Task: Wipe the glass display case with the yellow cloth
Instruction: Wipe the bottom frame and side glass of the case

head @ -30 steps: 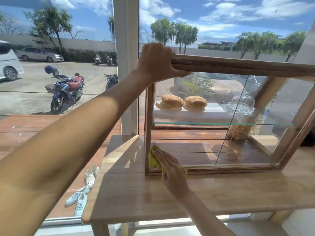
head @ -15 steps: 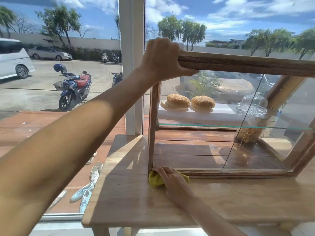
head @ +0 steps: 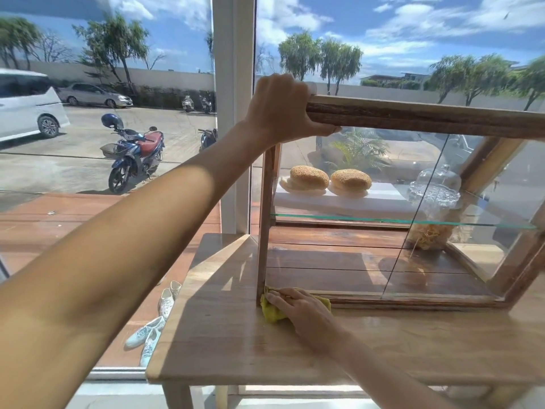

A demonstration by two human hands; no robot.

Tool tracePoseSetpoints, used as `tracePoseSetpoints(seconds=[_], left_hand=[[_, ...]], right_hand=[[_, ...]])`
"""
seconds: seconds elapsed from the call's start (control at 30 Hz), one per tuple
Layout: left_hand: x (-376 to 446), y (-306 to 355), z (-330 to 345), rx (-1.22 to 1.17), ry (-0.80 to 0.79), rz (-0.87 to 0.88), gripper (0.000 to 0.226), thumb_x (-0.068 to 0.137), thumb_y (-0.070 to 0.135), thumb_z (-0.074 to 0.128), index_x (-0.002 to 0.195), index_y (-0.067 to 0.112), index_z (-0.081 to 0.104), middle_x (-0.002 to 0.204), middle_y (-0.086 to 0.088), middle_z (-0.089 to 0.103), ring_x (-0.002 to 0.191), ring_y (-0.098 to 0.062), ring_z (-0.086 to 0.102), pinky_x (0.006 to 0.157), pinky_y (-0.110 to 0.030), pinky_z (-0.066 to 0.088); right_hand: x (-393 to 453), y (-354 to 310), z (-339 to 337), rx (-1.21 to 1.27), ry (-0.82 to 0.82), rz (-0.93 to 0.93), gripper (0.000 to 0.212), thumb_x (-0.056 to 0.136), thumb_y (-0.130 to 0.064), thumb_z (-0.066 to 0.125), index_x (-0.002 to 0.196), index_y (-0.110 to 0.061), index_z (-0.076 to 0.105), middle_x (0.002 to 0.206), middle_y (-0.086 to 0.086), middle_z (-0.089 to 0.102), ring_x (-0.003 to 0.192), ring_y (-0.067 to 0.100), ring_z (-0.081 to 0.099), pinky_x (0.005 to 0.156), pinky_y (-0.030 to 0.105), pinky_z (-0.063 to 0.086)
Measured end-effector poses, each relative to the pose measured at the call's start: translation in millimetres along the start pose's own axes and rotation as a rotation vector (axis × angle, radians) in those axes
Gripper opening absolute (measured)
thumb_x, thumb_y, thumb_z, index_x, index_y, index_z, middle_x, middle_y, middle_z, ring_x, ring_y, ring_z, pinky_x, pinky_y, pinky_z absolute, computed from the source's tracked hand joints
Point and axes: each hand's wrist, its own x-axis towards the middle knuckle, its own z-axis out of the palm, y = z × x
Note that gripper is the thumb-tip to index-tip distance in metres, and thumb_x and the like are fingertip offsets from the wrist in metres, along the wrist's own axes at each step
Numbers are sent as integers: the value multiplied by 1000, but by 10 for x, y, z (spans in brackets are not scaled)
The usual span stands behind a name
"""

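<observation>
wooden table [head: 224, 343] carries display case [head: 413, 116] holding buns [head: 309, 177].

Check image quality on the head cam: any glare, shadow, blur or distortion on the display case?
Head view: hard sunlight, the left hand and arm casting a sharp shadow over the wooden table; reflections of a plant and a car wash over the display case glass; wide-angle bowing tilts the frame at right; trees at the right edge smear slightly; the yellow cloth under the right hand stays sharp.
</observation>
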Motion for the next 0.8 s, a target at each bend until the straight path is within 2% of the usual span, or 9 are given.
tracePoseSetpoints(seconds=[0.13,0.23,0.5,0.6,0.67,0.7,0.8], left_hand=[[-7,-9,-10,-3,-5,10,75,67,83,40,81,17,72,61,4,66,55,-9,54,56,-20,39],[-10,-18,5,3,-1,18,76,68,83,40,81,16,72,62,4,67,55,-9,56,57,-20,41],[4,-20,11,24,-29,-1,81,65,88,33,81,18,71,65,4,68,60,-13,62,62,-25,50],[2,-8,10,29,-16,1,81,65,88,34,80,18,72,63,3,67,59,-14,62,61,-25,50],[0,-11,15,39,-12,3,81,65,88,34,80,17,71,62,2,67,58,-15,61,60,-24,47],[2,-17,21,40,-2,6,81,65,88,34,80,17,71,62,2,66,58,-15,61,59,-24,46],[-2,-16,20,52,8,7,81,66,87,34,82,17,72,62,2,67,57,-15,61,58,-24,45]], right_hand=[[-133,136,-17,15,-9,95,76,81,7,53,144,-31,33,145,3,40,131,22,43,106,29,35],[-314,330,-66,11,-14,144,74,82,4,53,142,-34,34,143,-1,42,129,20,45,103,28,38],[-596,548,-217,-29,-23,219,69,81,4,55,138,-31,42,136,0,50,122,20,52,97,29,45],[-740,547,-221,-104,141,246,63,68,5,58,126,-18,56,126,3,61,116,21,54,95,34,47],[-817,534,-218,-149,333,387,60,60,7,57,118,-6,61,119,11,65,110,24,50,96,36,38],[-831,524,-218,-151,387,484,65,52,13,64,115,-2,62,115,15,66,107,26,50,95,37,35],[-804,469,-151,-125,373,722,75,33,17,76,105,3,66,98,17,69,91,35,63,89,36,42]])
